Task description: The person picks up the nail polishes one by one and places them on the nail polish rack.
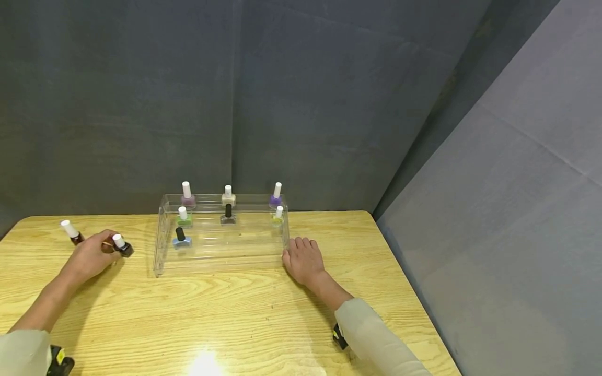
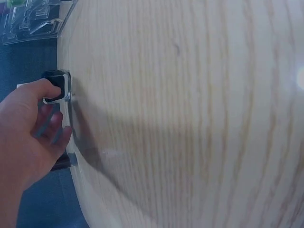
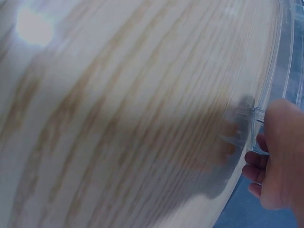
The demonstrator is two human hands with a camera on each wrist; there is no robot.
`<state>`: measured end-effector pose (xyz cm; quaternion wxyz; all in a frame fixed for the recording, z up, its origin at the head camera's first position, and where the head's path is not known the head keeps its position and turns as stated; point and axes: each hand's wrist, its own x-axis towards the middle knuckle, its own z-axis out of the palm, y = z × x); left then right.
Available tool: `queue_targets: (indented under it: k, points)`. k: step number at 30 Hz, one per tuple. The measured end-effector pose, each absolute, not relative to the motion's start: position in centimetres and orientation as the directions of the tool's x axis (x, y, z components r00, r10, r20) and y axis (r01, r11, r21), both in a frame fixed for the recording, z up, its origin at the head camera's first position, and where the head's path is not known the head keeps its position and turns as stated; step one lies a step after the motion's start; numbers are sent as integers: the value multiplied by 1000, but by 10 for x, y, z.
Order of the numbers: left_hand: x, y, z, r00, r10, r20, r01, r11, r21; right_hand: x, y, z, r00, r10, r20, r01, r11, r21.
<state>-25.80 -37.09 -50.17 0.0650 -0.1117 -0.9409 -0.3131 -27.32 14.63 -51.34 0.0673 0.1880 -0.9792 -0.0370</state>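
At the left, my left hand (image 1: 91, 257) pinches a dark nail polish bottle (image 1: 126, 250) with a white cap between thumb and fingers, tilted. The left wrist view shows the thumb across this bottle's dark glass (image 2: 56, 90). Just behind that hand is another dark nail polish bottle (image 1: 77, 238), white-capped and partly hidden. A clear stepped display rack (image 1: 221, 262) stands to the right. My right hand (image 1: 304, 261) holds the rack's right end, thumb at the front and fingers curled along the side in the right wrist view.
On the rack's upper tiers stand several bottles, among them a mauve one (image 1: 188, 200), a purple one (image 1: 275, 200) and a green one (image 1: 185, 221). A light blue bottle (image 1: 182, 242) stands lower left. Dark cloth (image 1: 301, 104) hangs behind the wooden table (image 1: 244, 318).
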Motion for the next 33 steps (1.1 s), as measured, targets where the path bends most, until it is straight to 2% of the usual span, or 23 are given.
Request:
queue_targets:
  k: [7,18,23,33]
  points:
    - [-257,-369,-504,-976,163,142,216,782,585,-274,147,-517,-909,-386,160,-375,922,91]
    - [-253,-361,-504,-969,117,219,226,778,586,-275,146,-516,-913,-381,145,-369,923,108]
    - [-250,-358,-501,-951,55,304,226,795,562,-275,146,-516,-915,-380,134,-366,923,114]
    - [-242,-345,-478,-931,-17,365,250,699,670,-275,147,-515,-920,-374,117,-360,924,127]
